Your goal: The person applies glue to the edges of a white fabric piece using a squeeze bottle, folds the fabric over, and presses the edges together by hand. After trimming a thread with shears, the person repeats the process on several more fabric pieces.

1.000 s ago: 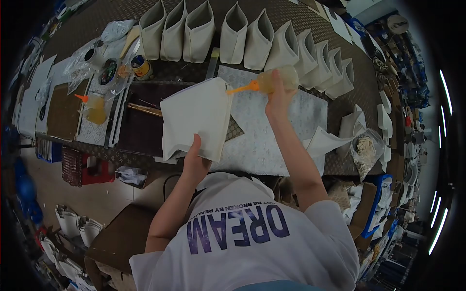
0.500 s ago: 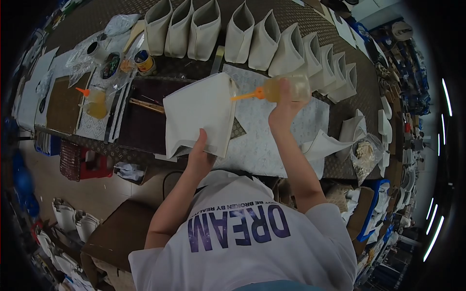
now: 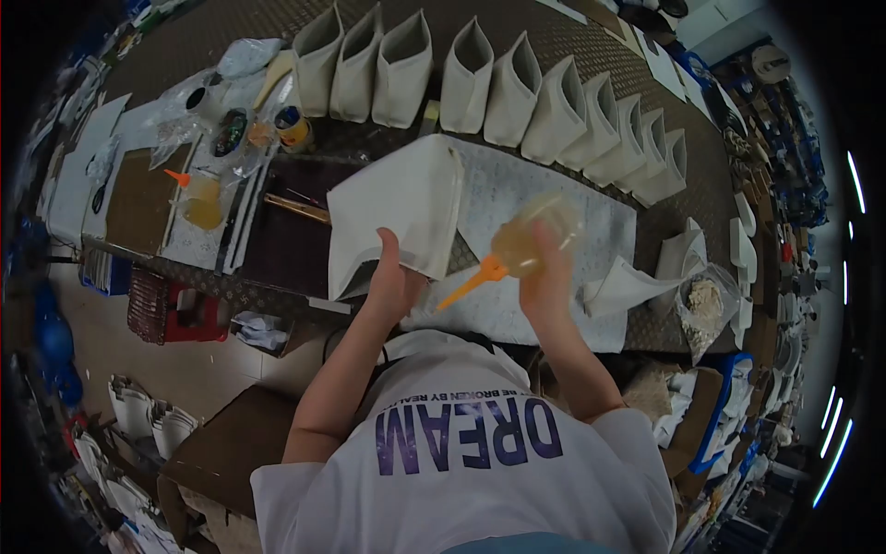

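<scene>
Squeeze bottle [image 3: 533,242] of soft, clear plastic, rounded and part full of amber liquid, was gripped in the right hand [image 3: 546,282], whose fingers were wrapped closed around its body; its long orange cone nozzle [image 3: 471,284] slanted down and toward the person, just beside the left hand [image 3: 392,282]. That hand was closed on the lower edge of a flat white bag [image 3: 397,208], thumb pressed on the front face and fingers hidden behind, holding it tilted up off the table. The bag looked like stiff, matte sheet material, roughly rectangular, with a folded gusset showing along its right side. Beneath both lay a pale mat [image 3: 554,198] with a fine repeating pattern, and left of it a dark, smooth board [image 3: 277,245] with a thin wooden stick [image 3: 297,208] on it. Behind stood a curved row of open white bags [image 3: 517,88], upright, with pointed folded sides. Farther left were a second squeeze bottle [image 3: 201,198] with an orange tip and a small round tin [image 3: 293,127]. The table [image 3: 554,37] had a brown, embossed tread-pattern surface. At the right, a clear plastic pouch [image 3: 703,307] held small pale pieces.
</scene>
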`<state>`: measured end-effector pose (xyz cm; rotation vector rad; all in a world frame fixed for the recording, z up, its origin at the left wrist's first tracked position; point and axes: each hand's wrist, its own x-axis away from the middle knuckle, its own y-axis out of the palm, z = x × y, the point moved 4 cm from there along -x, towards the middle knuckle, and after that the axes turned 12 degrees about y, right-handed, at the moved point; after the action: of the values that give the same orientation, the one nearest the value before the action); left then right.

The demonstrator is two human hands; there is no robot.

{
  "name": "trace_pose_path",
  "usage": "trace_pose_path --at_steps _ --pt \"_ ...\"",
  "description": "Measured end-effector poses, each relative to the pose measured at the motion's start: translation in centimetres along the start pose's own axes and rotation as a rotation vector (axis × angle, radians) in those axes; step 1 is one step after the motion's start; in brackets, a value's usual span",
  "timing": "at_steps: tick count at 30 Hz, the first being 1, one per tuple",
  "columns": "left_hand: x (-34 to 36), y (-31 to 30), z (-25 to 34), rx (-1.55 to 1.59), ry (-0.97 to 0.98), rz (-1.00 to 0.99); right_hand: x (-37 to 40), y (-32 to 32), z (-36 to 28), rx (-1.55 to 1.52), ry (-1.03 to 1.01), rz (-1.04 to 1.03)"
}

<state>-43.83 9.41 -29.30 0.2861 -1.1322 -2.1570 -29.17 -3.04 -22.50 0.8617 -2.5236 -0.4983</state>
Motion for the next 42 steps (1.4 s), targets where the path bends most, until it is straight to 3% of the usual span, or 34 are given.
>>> trace_pose_path --at_steps 2,5,6,10,14,20,26,32,38,42 --pt "-1.6 -3.0 0.5 -0.325 0.212 -0.269 -1.3 -0.1 -2.1 -0.377 0.229 -0.097" --pt "-0.1 0.8 6.8 -0.625 0.317 -0.402 -3.3 -0.6 -5.6 -0.434 0.155 -0.094" --pt "-0.3 0.4 7.9 -0.976 0.211 -0.34 -3.4 -0.1 -6.3 -0.398 0.109 -0.065" --pt "-3.1 -1.2 10.6 -0.97 0.469 -0.122 -3.9 1.5 -8.0 -0.319 -0.031 0.001" --pt "-4.3 1.6 13.8 -0.967 0.505 -0.182 -4.6 2.9 -9.2 -0.332 -0.066 -0.092" --pt "-6.8 0.6 12.3 -1.162 0.51 -0.135 -4.3 5.3 -9.9 -0.274 -0.158 -0.104" --pt "-6.5 0.6 11.1 -1.12 0.561 -0.103 -4.5 5.1 -9.1 -0.32 -0.129 -0.084" --pt "-6.8 0.2 11.7 -1.106 0.623 -0.065 -4.7 4.4 -8.4 -0.337 -0.143 0.067" --pt "-6.4 -0.4 12.1 -1.166 0.621 -0.025 -4.7 2.5 -8.1 -0.372 -0.095 -0.014" --pt "-6.1 0.0 13.0 -1.24 0.64 0.07 -4.9 -0.5 -7.8 -0.47 -0.005 0.046"
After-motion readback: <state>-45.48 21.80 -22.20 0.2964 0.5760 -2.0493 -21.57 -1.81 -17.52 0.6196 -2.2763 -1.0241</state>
